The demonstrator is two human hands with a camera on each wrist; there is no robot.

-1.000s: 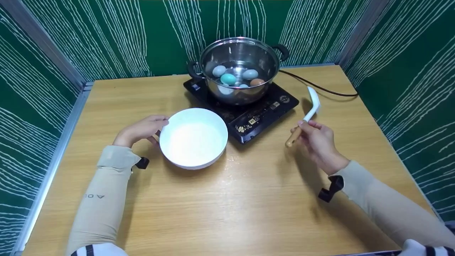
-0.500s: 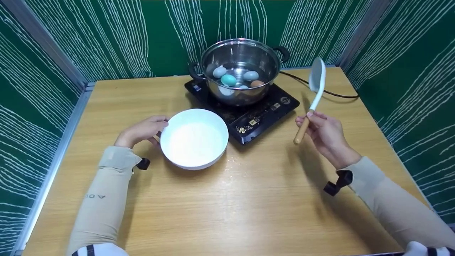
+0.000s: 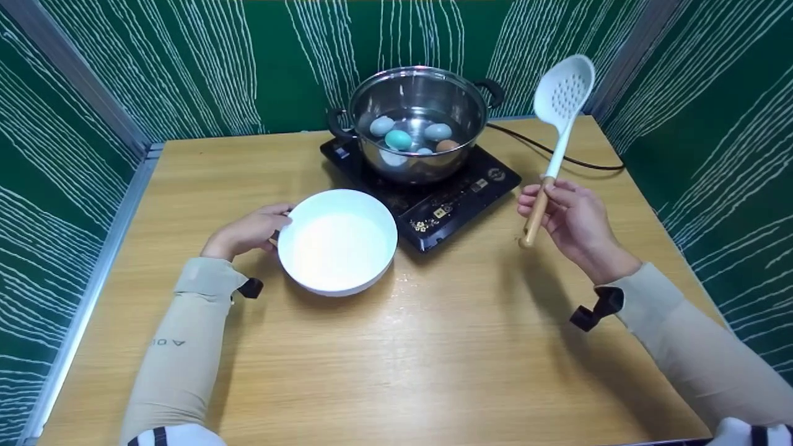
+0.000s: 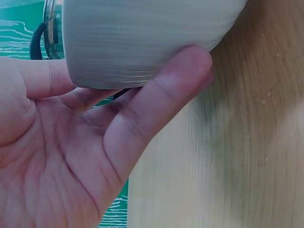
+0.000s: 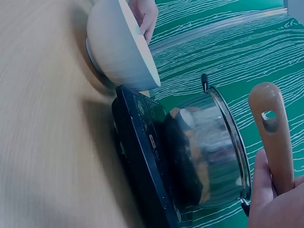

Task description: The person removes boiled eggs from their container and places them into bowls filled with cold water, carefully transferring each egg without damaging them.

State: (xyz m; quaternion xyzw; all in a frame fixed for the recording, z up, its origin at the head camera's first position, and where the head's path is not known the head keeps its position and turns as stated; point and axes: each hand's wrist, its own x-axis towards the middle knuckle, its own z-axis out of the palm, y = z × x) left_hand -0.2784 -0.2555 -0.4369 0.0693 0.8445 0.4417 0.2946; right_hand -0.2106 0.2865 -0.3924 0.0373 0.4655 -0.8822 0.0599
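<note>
My left hand holds the left side of a white bowl, which has nothing inside. In the left wrist view a digit presses along the bowl's outer wall. With the right hand I hold a slotted spoon by its wooden handle, raised above the table with its pale perforated head up. The handle's end with a hanging hole shows in the right wrist view. Behind the bowl a steel pot contains several eggs, among them a teal egg and a brown egg.
The pot stands on a black induction cooker, whose cord runs to the right table edge. Small wet drops lie on the wooden table. Green patterned walls enclose the back and sides.
My right hand has lifted the slotted spoon up and slightly right, turning it so its perforated head faces me. The left hand and bowl stay nearly still.
</note>
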